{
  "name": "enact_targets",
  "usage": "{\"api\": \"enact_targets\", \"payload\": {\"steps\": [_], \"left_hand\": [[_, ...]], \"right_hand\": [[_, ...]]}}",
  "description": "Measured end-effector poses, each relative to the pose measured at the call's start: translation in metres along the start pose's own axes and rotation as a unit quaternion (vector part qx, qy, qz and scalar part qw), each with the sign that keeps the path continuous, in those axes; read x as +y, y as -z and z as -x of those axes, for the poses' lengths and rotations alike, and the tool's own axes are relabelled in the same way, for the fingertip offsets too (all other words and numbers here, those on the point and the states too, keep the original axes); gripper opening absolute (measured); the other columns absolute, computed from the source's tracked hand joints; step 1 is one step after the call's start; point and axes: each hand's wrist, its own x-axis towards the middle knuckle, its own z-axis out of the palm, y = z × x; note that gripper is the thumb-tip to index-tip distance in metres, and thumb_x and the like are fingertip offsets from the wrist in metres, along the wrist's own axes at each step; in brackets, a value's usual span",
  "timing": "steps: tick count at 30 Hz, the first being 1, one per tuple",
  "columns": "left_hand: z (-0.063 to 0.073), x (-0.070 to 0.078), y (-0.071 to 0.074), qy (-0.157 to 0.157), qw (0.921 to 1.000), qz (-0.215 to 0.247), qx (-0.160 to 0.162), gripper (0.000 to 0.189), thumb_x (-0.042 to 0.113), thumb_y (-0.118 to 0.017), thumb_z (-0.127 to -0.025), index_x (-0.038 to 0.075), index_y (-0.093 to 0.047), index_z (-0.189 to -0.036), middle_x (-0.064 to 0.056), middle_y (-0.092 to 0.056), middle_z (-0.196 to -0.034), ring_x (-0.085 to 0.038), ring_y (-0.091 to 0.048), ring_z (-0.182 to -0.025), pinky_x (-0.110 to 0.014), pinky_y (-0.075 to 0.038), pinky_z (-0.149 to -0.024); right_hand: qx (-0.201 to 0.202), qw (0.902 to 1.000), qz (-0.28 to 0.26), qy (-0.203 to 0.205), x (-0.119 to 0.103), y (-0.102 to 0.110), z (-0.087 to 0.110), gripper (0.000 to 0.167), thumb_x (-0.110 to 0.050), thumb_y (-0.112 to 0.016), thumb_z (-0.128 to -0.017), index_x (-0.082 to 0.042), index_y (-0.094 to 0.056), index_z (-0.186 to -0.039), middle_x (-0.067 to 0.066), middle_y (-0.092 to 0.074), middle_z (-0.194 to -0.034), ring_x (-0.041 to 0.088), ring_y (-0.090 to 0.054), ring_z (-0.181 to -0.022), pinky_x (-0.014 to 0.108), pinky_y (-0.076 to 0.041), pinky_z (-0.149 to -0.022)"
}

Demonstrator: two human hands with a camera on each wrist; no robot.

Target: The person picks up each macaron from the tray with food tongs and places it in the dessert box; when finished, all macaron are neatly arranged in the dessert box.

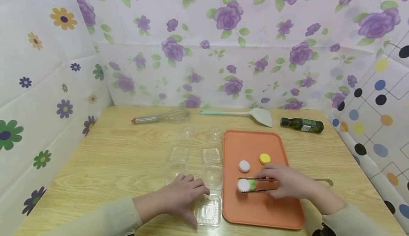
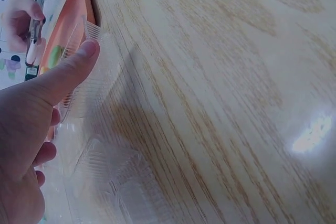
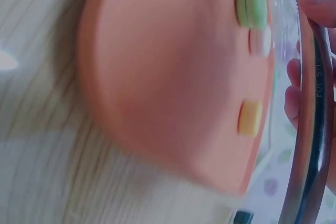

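One orange tray [image 1: 252,140] lies lower right of the head view. Over it my right hand [image 1: 289,181] grips metal tongs [image 3: 317,114]; at lower centre my left hand [image 1: 182,197] spreads its fingers loosely at a clear box [image 1: 208,212], which a bump could slide. Between the tongs' tips sits a white macaron [image 1: 243,186], just beside a green macaron [image 1: 252,184]: too light a squeeze could drop it, a sideways swing knock its neighbour.

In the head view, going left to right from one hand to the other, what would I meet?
Left hand → near clear container → left rim of the orange tray → pale macaron at the tips of the tongs → green macaron → right hand.
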Motion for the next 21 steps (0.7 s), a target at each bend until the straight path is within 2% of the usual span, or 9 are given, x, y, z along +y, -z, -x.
{"api": "enact_targets", "payload": {"steps": [4,8,16,21], "left_hand": [[0.000,0.001,0.001,0.007,0.9999,0.006,-0.008,0.084,0.072,-0.070,-0.055,0.026,-0.051,-0.123,0.014,-0.048,-0.110,-0.006,-0.038,-0.084,-0.023,-0.026,-0.069],[0.001,0.001,-0.001,0.008,0.9999,0.010,-0.005,0.085,0.071,-0.070,-0.055,0.026,-0.050,-0.124,0.014,-0.047,-0.109,-0.006,-0.037,-0.084,-0.024,-0.026,-0.070],[0.001,0.001,-0.003,0.019,0.9995,0.022,-0.011,0.084,0.070,-0.072,-0.056,0.026,-0.050,-0.125,0.015,-0.046,-0.110,-0.006,-0.038,-0.087,-0.025,-0.027,-0.072],[0.002,0.000,-0.003,0.016,0.9995,0.027,-0.010,0.084,0.070,-0.071,-0.056,0.026,-0.050,-0.125,0.015,-0.047,-0.111,-0.006,-0.037,-0.087,-0.025,-0.027,-0.071]], "right_hand": [[-0.003,0.9991,-0.002,0.043,-0.012,-0.007,-0.014,0.041,-0.016,-0.071,-0.079,-0.019,-0.062,-0.118,-0.006,-0.055,-0.106,0.010,-0.054,-0.081,0.021,-0.046,-0.067],[-0.011,0.9980,0.002,0.063,-0.029,-0.015,-0.026,0.041,-0.016,-0.071,-0.077,-0.019,-0.063,-0.117,-0.011,-0.053,-0.108,0.006,-0.053,-0.083,0.019,-0.045,-0.069],[-0.038,0.9956,0.012,0.085,-0.051,-0.033,-0.046,0.042,-0.021,-0.070,-0.079,-0.021,-0.062,-0.120,-0.013,-0.052,-0.104,0.004,-0.050,-0.079,0.013,-0.041,-0.068],[-0.057,0.9951,0.005,0.081,-0.056,-0.039,-0.053,0.042,-0.020,-0.069,-0.080,-0.021,-0.062,-0.121,-0.012,-0.052,-0.104,0.002,-0.048,-0.080,0.013,-0.041,-0.069]]}}
